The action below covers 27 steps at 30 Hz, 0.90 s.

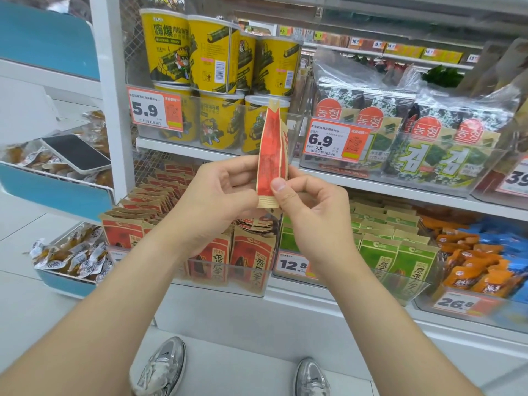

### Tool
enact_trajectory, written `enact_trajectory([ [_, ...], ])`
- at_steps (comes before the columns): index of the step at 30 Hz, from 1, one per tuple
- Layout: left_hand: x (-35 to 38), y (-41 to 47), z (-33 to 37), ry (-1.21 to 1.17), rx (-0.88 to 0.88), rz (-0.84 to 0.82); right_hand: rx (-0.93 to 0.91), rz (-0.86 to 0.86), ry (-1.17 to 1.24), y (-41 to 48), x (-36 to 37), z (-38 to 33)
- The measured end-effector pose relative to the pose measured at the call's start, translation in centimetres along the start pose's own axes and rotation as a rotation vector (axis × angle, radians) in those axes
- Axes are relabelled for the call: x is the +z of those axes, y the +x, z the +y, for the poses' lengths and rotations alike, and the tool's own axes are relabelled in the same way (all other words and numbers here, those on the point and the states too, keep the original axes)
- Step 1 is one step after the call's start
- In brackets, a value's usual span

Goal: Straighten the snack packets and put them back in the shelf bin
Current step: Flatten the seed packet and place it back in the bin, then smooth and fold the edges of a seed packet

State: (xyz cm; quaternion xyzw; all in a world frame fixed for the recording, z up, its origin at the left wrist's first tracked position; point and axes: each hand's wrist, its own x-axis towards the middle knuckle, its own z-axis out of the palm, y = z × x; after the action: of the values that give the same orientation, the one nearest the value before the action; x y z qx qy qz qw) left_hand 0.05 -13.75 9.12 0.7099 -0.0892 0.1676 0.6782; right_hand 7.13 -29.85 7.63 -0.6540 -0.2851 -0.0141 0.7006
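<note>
Grip: both hands, left hand (220,192) and right hand (308,207), pinch the red packets (271,155) upright.
Technique: square edges first, then lower into clear bin (251,284).

I see a white shelf unit (400,195) ahead, evenly lit, its upright post (111,110) at the left and wire mesh (131,38) behind it. A blue-edged rack (57,195) stands just beside, on a pale floor (23,310).

A shop — price tags (155,111) front shelves (371,187) of packaged snacks.
</note>
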Motion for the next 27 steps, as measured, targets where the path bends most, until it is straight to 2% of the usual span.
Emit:
enact_trajectory([
  [3,0.0,0.2,-0.1,-0.066,-0.024,0.021,-0.028,0.001,-0.132,-0.1,-0.3,0.2],
  [6,0.6,0.4,0.0,-0.111,-0.058,0.097,-0.254,-0.046,-0.554,-0.6,-0.3,0.2],
  [8,0.9,0.5,-0.1,-0.036,-0.072,0.200,-0.307,-0.126,-0.670,-1.0,-0.2,0.2],
  [11,0.8,0.7,-0.4,-0.026,-0.100,0.261,-0.292,-0.083,-0.629,-1.0,0.1,-0.1],
  [13,0.6,0.7,-0.4,-0.061,-0.136,0.206,-0.232,0.020,-0.536,-0.7,0.1,-0.2],
  [15,0.8,0.5,-0.1,-0.091,-0.177,0.136,-0.082,0.119,-0.370,-0.2,0.0,-0.4],
  [18,1.4,0.2,0.2,-0.103,-0.221,0.032,0.052,0.158,-0.219,0.4,-0.3,-0.2],
  [23,1.0,-0.1,0.5,0.042,-0.210,-0.037,0.015,0.245,-0.218,0.4,-0.4,-0.3],
  [27,1.0,-0.2,0.4,0.017,-0.229,-0.078,0.076,0.236,-0.204,0.3,-0.6,-0.7],
])
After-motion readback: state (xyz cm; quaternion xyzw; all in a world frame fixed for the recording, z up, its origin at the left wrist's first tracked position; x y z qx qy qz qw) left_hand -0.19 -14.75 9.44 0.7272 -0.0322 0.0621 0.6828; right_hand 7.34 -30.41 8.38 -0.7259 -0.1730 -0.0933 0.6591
